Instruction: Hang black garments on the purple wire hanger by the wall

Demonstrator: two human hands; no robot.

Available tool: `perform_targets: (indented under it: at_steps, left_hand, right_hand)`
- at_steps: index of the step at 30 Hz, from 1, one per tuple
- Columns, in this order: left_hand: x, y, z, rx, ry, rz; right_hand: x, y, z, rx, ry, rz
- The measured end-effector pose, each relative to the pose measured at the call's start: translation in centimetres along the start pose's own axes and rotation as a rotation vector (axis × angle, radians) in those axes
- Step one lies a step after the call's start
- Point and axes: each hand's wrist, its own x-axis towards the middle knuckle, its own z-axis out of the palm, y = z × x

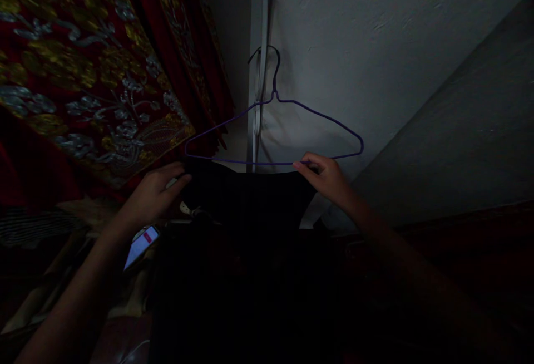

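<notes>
A purple wire hanger [274, 94] hangs by its hook near a pale upright strip on the wall. Directly below its bottom bar, a black garment [258, 202] is stretched out sideways; its exact kind is lost in the dark. My left hand [161, 191] is closed on the garment's upper left corner, under the hanger's left end. At the upper right corner, my right hand [327, 177] pinches the cloth, with thumb and forefinger against the bottom bar. The garment's lower part merges into deep shadow.
A red cloth [83, 69] with gold and silver embroidery hangs at the left. Below my left forearm lies a phone [142, 246] with a lit screen, among dim clutter. A grey wall [375, 47] stands behind the hanger and to the right.
</notes>
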Motion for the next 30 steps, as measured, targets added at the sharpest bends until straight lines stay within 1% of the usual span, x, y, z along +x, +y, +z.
perform_targets:
  at_steps: [1, 4, 6, 8, 10, 13, 15, 17, 20, 23, 25, 27, 28, 30]
  left_hand:
    - [0.7, -0.1, -0.3, -0.048, -0.017, -0.017]
    - [2.3, -0.5, -0.4, -0.197, -0.13, -0.077]
    - [2.8, -0.4, -0.4, -0.24, -0.153, -0.077]
    - [2.9, 0.1, -0.6, -0.244, -0.097, -0.05]
    - [2.8, 0.7, -1.1, -0.247, 0.001, -0.026]
    - [2.9, 1.5, -1.9, -0.315, 0.147, -0.005]
    - [3.7, 2.2, -2.2, -0.352, 0.192, 0.04]
    - [4.9, 3.4, -2.2, -0.304, 0.202, 0.115]
    - [7.3, 5.2, -1.6, -0.139, 0.246, 0.27]
    - [9.0, 6.0, -0.8, -0.065, 0.316, 0.368]
    - [9.4, 5.7, -0.4, -0.037, 0.314, 0.379]
    - [9.3, 5.1, -0.3, 0.011, 0.289, 0.381]
    - [9.2, 4.9, -0.3, 0.036, 0.28, 0.379]
    - [9.0, 4.7, -0.3, 0.066, 0.28, 0.373]
  right_hand:
    - [-0.1, -0.2, -0.2, -0.013, 0.007, -0.015]
    - [-0.3, -0.5, -0.8, -0.051, 0.024, -0.022]
    - [-0.4, -0.5, -1.1, -0.051, 0.016, -0.008]
    - [-0.4, -0.5, -1.4, -0.045, 0.01, 0.001]
    - [-0.3, -0.5, -1.5, -0.047, 0.012, -0.006]
    - [-0.2, -0.7, -1.4, -0.041, 0.009, -0.012]
    - [-0.3, -1.0, -1.0, -0.018, -0.003, -0.012]
    - [-0.6, -1.4, -0.2, 0.024, -0.045, -0.019]
    - [-1.6, -2.1, 0.8, 0.109, -0.115, -0.015]
    - [-2.6, -2.8, 0.7, 0.134, -0.162, 0.006]
    - [-3.3, -3.2, -0.3, 0.071, -0.179, -0.003]
    - [-3.9, -3.3, -1.8, -0.033, -0.151, -0.023]
    - [-4.2, -3.2, -2.7, -0.083, -0.114, -0.03]
    - [-4.5, -2.6, -4.4, -0.146, 0.006, -0.025]
